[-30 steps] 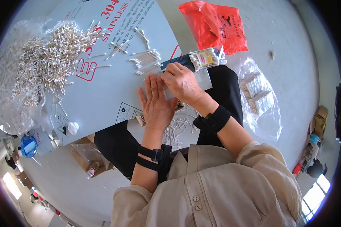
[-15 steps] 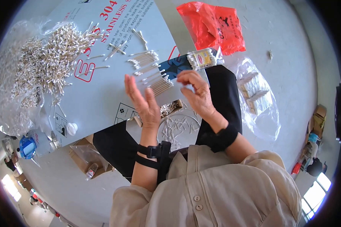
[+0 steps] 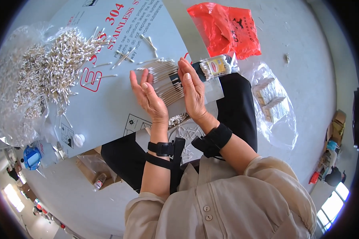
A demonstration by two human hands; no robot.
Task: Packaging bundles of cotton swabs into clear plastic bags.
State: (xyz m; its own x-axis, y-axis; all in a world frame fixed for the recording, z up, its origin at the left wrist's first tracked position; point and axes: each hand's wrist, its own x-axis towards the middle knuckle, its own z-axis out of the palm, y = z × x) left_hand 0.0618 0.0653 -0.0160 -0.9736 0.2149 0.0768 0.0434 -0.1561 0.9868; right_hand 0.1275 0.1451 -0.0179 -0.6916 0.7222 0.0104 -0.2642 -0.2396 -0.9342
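- Table (image 3: 107, 105): pale blue-grey, smooth, sheet-like top with red and dark print; edge above the person's dark-trousered knees.
- Floor (image 3: 307, 95): plain grey; a cardboard box (image 3: 113, 182) beneath the table edge, a transparent bottle in it.
- Red bag (image 3: 227, 30): thin, crinkled plastic, beyond the table's far right corner.
- Transparent bag (image 3: 282, 127): on the right, filmy, with white packs inside.
- Row of cotton swabs (image 3: 167, 88): on the table between the two hands; pale thin sticks, white tips, laid roughly parallel, edges uneven.
- Left hand (image 3: 150, 102): palm turned inward, fingers gently curved and slightly parted, thumb raised; whether it touches the swabs, I cannot tell from here.
- Right hand (image 3: 193, 89): at the row's right end, fingers long and pressed together, thumb alongside.
- Bundle of swabs (image 3: 216, 67): wrapped, squarish, yellow label, just beyond the right hand.
- Heap of swabs (image 3: 62, 65): tangled, bristling, spilling from crumpled transparent plastic at left.
- Cap (image 3: 79, 140): white, rounded, near the table's near edge.
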